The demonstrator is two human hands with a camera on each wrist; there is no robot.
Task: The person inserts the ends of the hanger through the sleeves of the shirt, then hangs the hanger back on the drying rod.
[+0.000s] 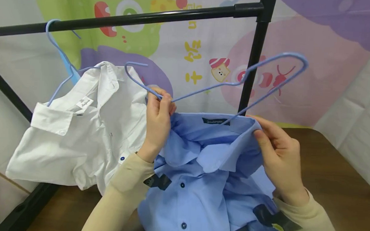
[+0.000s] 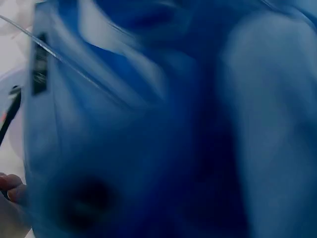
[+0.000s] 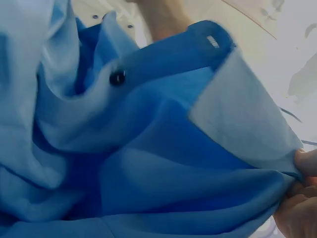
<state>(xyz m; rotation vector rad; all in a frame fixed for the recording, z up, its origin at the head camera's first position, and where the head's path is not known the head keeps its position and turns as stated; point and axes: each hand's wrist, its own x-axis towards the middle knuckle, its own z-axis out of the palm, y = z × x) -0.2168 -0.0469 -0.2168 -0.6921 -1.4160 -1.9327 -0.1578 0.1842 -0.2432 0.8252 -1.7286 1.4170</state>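
A light blue button-up shirt is in front of me with its collar standing up. My left hand grips a blue wire hanger near its neck, beside the shirt's collar. The hanger lies sideways, hook to the left. One rounded shoulder end sticks up at the right, and its lower wire runs down inside the collar past a dark label. My right hand pinches the right side of the collar between thumb and fingers. Blurred blue cloth fills most of the left wrist view; the right wrist view shows a collar flap and dark button.
To the left, a white shirt hangs on another blue hanger from the black rack bar. A rack post rises behind the blue shirt. Below is a brown table, with a cartoon-printed curtain behind.
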